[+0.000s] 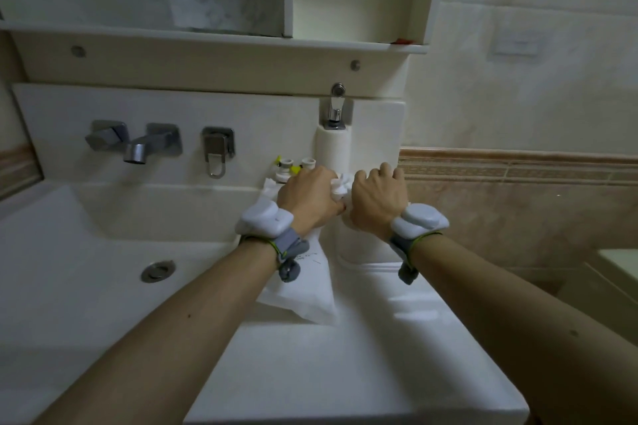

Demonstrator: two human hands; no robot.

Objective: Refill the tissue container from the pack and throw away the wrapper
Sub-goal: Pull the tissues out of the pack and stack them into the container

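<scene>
Left hand [305, 198]: fingers curled, back of the hand toward the camera, gripping a crumpled wad of white tissue [340, 187]. Right hand [378, 202]: fingers likewise curled, closed on the same wad from the opposite side. The two hands sit close together with the tissue bunched between them. The fingertips of both hands are hidden behind the knuckles, so the exact finger contact cannot be made out.

The tissue container [359, 248] stands directly below the right hand on the worktop [379, 348]. It is a white, smooth, rounded body; its top opening is covered by the hands and tissue and cannot be seen. The tissue pack [303, 290] lies just left of the container, partly under the left forearm: a thin, glossy white plastic wrapper, wrinkled, with faint dark print. Its far end is hidden behind the left hand.

Each wrist carries a white moulded device on a grey strap [291, 250].

Behind the hands, an upright white paper roll [333, 148] stands below a chrome wall fitting [335, 107]. Two small white-capped bottles [295, 166] stand beside it, partly hidden by the left hand. To the left is a white glazed sink [86, 252] with a metal drain [157, 271] and a chrome tap [136, 147].
</scene>
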